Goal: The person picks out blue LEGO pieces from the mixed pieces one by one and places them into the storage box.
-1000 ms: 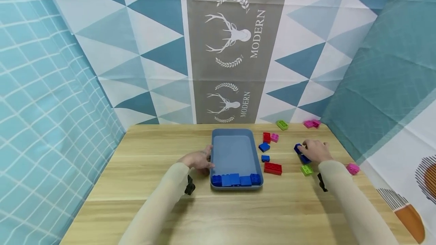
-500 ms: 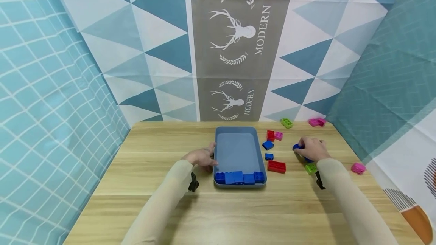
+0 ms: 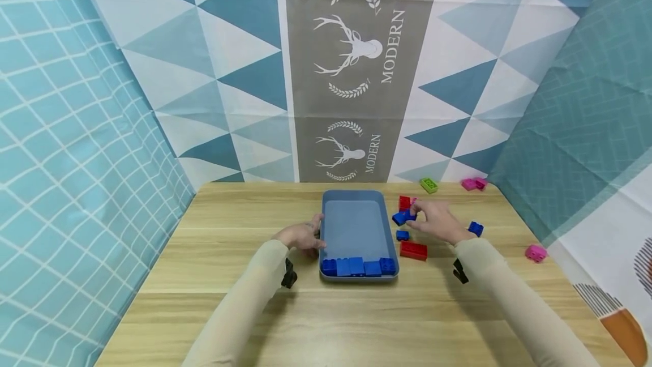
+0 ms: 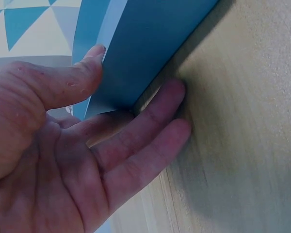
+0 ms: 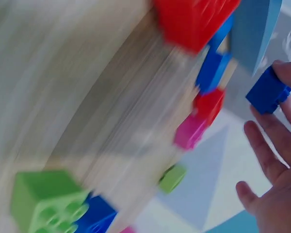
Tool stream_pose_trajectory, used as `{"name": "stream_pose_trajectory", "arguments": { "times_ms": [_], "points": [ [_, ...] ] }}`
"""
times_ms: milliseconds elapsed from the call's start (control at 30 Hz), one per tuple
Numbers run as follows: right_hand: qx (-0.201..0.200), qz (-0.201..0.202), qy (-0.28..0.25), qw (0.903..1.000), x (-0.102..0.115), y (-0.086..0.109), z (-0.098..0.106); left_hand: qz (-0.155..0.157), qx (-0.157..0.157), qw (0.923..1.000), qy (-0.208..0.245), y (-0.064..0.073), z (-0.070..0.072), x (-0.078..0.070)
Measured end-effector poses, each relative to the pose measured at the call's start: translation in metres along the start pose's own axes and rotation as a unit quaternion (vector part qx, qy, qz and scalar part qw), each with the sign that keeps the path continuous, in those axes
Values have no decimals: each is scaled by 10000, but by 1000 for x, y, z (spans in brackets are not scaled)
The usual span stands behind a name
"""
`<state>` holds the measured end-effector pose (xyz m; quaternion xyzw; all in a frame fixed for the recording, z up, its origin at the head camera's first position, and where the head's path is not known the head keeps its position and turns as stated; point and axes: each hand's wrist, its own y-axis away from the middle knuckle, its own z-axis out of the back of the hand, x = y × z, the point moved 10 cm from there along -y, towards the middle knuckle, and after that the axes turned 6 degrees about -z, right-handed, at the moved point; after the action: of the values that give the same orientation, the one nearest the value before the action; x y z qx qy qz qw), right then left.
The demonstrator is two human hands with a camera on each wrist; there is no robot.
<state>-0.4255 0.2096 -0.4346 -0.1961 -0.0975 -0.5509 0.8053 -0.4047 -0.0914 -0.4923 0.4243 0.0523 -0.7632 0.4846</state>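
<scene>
My left hand [image 3: 301, 237] lies along the left wall of the grey-blue tray [image 3: 351, 196], its thumb [image 4: 89, 73] at the rim and its other fingers stretched low by the outer side. Several blue building bricks [image 3: 356, 267] line the tray's near end. My right hand [image 3: 439, 221] pinches a blue brick [image 5: 267, 92] between thumb and fingers, its other fingers spread. In the head view that hand is just right of the tray, overlapping another blue brick [image 3: 399, 218] and partly hiding a pink one. A small blue brick [image 3: 402, 235] is close below.
Red bricks [image 3: 414, 251] lie right of the tray. Another blue brick [image 3: 476, 228] sits beyond the right wrist, beside a green brick [image 5: 46, 194] that the arm hides from the head camera. Green [image 3: 429, 185] and pink bricks [image 3: 474, 184] lie at the table's back edge, one pink brick [image 3: 536, 252] far right.
My right hand has lifted a blue brick from the right side and carried it left towards the tray; another blue brick there has come into view. The left hand stays at the tray.
</scene>
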Motion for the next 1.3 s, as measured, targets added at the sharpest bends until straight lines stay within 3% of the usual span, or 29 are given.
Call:
{"name": "stream_pose_trajectory", "arguments": {
  "times_ms": [200, 467, 667, 1100, 1300],
  "points": [
    [75, 575, -261, 9980, 44, -2, -13, 30, -42, 10000, 34, -1, 1, -1],
    [1067, 1141, 409, 9869, 78, 9, -60, 89, -1, 9999, 140, -6, -1, 0],
    [1404, 1074, 615, 9823, 78, 16, -74, 73, 49, 10000, 18, -7, -2, -1],
    [1280, 1239, 659, 9818, 77, 22, -77, 115, 69, 9999, 28, -6, -1, -2],
    [1423, 1082, 602, 9820, 77, 23, -81, 143, 53, 9999, 19, -5, -1, 0]
  ]
}}
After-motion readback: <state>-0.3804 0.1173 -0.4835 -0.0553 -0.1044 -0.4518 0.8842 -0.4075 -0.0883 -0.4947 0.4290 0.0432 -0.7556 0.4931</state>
